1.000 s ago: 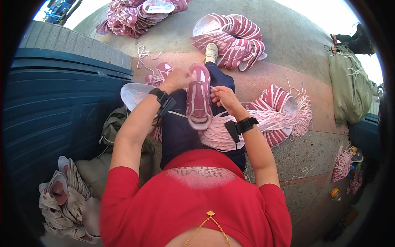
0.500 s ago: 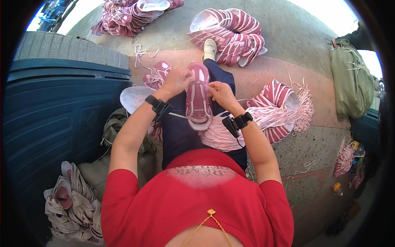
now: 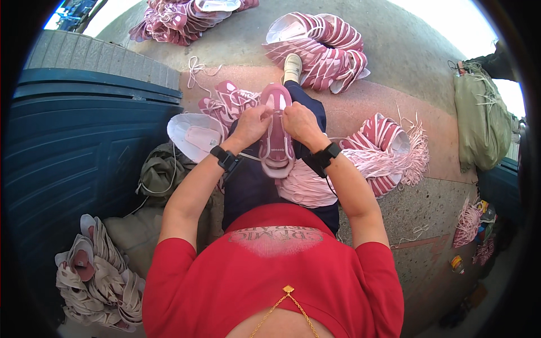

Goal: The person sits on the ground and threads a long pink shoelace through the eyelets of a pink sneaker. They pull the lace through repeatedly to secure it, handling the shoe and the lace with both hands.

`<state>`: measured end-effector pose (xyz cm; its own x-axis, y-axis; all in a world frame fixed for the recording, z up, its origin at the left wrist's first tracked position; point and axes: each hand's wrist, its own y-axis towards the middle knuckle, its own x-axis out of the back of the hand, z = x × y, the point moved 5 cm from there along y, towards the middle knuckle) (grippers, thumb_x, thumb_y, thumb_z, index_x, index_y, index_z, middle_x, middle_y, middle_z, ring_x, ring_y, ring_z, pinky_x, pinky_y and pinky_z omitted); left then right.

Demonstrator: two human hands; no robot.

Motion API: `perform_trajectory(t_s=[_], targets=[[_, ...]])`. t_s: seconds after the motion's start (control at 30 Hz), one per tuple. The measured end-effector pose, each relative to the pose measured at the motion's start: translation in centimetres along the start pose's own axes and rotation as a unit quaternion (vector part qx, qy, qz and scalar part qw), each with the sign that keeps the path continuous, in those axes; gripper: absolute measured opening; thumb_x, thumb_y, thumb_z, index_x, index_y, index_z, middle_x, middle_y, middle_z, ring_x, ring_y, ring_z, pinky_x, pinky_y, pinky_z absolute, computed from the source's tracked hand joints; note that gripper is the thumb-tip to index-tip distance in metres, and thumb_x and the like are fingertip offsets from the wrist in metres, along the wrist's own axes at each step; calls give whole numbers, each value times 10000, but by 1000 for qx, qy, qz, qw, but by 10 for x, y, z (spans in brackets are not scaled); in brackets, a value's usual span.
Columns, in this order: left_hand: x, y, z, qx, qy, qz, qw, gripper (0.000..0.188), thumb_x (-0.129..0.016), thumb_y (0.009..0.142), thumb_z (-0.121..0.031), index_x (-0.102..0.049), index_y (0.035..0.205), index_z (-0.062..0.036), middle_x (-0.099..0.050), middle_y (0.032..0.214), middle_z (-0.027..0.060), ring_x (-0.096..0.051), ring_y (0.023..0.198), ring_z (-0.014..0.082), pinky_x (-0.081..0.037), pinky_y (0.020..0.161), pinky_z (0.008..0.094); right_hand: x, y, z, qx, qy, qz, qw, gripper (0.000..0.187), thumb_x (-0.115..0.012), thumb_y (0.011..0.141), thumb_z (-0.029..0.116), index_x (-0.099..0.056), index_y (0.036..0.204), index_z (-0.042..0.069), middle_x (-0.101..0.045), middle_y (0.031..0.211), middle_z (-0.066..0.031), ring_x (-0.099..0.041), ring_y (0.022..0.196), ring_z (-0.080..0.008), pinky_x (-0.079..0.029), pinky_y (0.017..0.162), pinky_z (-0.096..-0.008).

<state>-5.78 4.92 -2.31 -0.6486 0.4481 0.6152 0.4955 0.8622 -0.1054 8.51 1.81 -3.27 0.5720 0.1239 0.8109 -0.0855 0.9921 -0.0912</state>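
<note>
A pink shoe upper (image 3: 275, 141) lies over my lap, its rounded toe pointing away from me. At its left edge my left hand (image 3: 252, 126) is closed, thumb and fingers pinched together. My right hand (image 3: 301, 125) is closed the same way at the right edge. Between the fingertips a thin pale shoelace crosses the upper's opening; the fingers partly hide it. Beyond my left hand sit laced pink uppers (image 3: 226, 102), with a white-lined upper (image 3: 196, 137) beside them. A bundle of pale pink laces (image 3: 307, 183) rests against my right thigh.
Strung pink uppers (image 3: 318, 53) lie on the floor ahead, and another pile (image 3: 180, 22) at the far left. More striped uppers (image 3: 383, 141) are at right. A blue panel (image 3: 84, 141) stands left, beige uppers (image 3: 101, 276) near left, a green sack (image 3: 479, 118) far right.
Both hands have come down against the two edges of the upper, at about the same height. My left hand has moved nearer to me, uncovering the laced uppers behind it.
</note>
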Motion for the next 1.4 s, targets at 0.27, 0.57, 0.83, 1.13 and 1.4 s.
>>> perform_trajectory(t_s=[0.27, 0.57, 0.83, 1.13, 1.4], targets=[[-1, -1, -1, 22, -23, -7, 999, 248, -616, 810, -66, -605, 1051, -10, -652, 830, 130, -636, 750, 210, -499, 689, 306, -1, 1, 4, 47, -40, -19, 998, 231, -512, 831, 166, -630, 754, -16, -591, 808, -222, -592, 800, -376, -476, 725, -451], [-7, 1, 0, -27, 28, -36, 999, 258, -537, 839, -18, -575, 1093, 6, -655, 871, 161, -646, 803, 268, -498, 737, 335, -11, 15, -16, -3, 169, 103, 980, 153, -547, 790, 119, -662, 782, 19, -618, 748, -198, -599, 676, -332, -469, 650, -389], [-8, -3, -3, -49, 23, -40, 998, 273, -478, 858, -3, -556, 1119, 14, -650, 861, 172, -640, 805, 295, -493, 732, 366, -17, 6, -27, -49, 240, -22, 969, 148, -608, 762, 95, -662, 857, -4, -634, 724, -162, -615, 658, -229, -479, 635, -318], [-3, -1, -5, -58, 56, -34, 996, 293, -462, 861, 2, -542, 1143, 8, -634, 824, 180, -623, 787, 326, -487, 730, 393, -17, 6, -8, -4, 181, -35, 983, 103, -556, 760, 48, -627, 832, 26, -645, 808, -193, -622, 815, -367, -481, 725, -433], [-6, 2, -12, -106, 95, 2, 990, 354, -521, 814, 18, -522, 1166, -10, -626, 864, 178, -592, 837, 343, -467, 764, 411, -15, 2, 1, -16, 184, -51, 981, 155, -525, 800, 71, -579, 938, 24, -628, 815, -232, -611, 817, -401, -479, 721, -459]])
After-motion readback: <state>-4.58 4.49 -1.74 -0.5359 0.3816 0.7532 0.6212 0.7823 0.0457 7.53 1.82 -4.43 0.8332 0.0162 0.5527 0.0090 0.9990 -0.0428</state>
